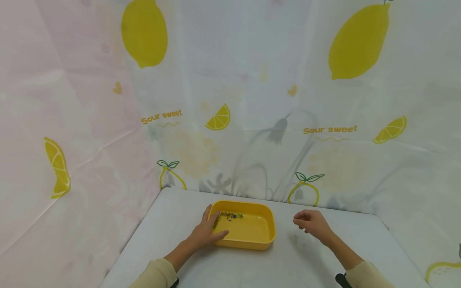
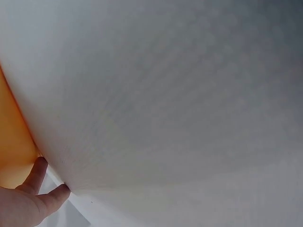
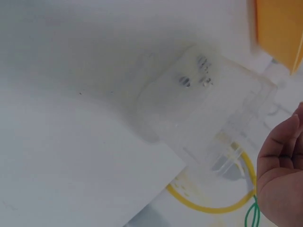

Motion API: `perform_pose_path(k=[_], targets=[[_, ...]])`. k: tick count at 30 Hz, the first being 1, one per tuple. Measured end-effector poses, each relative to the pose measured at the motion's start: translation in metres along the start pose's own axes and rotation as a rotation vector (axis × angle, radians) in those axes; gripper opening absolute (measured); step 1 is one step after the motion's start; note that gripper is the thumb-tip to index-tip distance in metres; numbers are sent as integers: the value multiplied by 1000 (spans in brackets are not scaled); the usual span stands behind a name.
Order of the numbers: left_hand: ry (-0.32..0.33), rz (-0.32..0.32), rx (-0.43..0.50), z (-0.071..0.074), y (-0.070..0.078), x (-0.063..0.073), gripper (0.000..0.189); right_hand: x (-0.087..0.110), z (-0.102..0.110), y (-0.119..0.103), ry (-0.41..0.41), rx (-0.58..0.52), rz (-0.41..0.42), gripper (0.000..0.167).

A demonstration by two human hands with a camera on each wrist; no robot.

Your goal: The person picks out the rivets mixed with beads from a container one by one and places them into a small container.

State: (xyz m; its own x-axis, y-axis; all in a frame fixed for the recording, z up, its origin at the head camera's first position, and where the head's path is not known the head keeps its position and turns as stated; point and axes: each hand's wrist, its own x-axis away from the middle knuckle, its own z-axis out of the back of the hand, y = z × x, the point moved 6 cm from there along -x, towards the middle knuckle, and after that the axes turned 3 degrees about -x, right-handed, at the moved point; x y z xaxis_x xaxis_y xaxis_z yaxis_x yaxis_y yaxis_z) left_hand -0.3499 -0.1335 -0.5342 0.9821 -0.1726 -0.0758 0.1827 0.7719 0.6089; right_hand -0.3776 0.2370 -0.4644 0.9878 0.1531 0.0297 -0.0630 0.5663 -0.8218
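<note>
The tray [image 1: 245, 245], yellow and with rounded corners, stood on the white bench [image 1: 237, 268], between the two hands. Small round marbles [image 1: 228, 215] lay inside it, lined along the far wall and bunched in the left end, among them green, amber and blue ones; the rest of its floor showed bare. The left hand [image 1: 206, 233] was at the tray's left end, touching it, its fingers spread across the rim and its thumb stretched out over the near left part. The right hand [image 1: 317, 226] hung above the bench, to the right of the tray and apart from it, with its fingers bent and drawn close together; whether it pinched anything could not be told. Near it, a clear box [image 3: 208, 113] was on the bench, with a few dark-marked marbles showing in it. Pale sleeves [image 1: 158, 272] covered the forearms. Behind the bench hung a cloth [image 1: 252, 92] printed with lemons, lemon slices and the words "Sour sweet".
</note>
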Motion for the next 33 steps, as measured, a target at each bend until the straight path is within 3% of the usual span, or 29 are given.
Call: perform_pose_path(k=[6, 13, 23, 33], targets=[[19, -11, 10, 3, 1, -3, 86, 4, 6, 3, -8, 13, 24, 21], [-21, -9, 15, -5, -3, 2, 88, 17, 9, 15, -44, -23, 2, 25], [-11, -21, 31, -8, -1, 7, 86, 20, 12, 25, -58, -20, 1, 27], [2, -30, 4, -3, -1, -2, 86, 18, 15, 25, -56, -27, 2, 28]])
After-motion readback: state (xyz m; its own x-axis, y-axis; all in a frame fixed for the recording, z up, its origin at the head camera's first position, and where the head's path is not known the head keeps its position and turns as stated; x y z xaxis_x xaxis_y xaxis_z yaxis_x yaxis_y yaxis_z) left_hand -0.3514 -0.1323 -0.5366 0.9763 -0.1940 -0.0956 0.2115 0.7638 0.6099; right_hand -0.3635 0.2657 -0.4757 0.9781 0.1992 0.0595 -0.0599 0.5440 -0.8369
